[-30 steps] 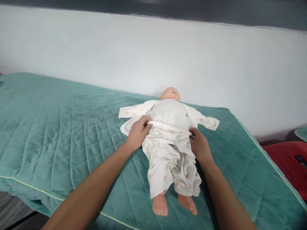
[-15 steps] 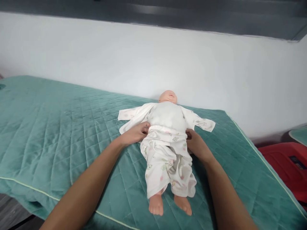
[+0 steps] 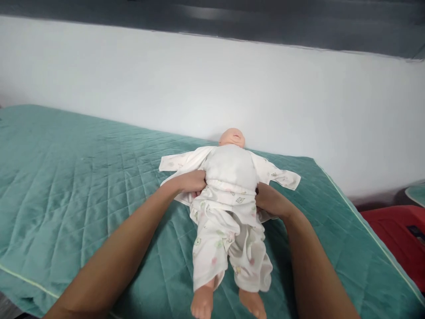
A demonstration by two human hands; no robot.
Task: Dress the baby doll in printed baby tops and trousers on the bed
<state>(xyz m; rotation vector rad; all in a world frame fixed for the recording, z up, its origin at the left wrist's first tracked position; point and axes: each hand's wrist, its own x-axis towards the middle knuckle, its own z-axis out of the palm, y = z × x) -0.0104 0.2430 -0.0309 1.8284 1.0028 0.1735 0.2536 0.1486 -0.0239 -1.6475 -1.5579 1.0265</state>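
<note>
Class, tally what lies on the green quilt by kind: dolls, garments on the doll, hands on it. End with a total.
Dolls: 1, the baby doll
Garments: 2, the open top and the printed trousers
Hands: 2, the left hand and the right hand, both at the doll's waist
Total: 5

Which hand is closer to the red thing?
Right. The right hand holds the waist of the doll on the side facing the red thing; the left hand holds the far side.

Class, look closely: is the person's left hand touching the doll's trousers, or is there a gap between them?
Touching. The head view shows the left hand closed on the waistband of the trousers, with no gap between them.
</note>
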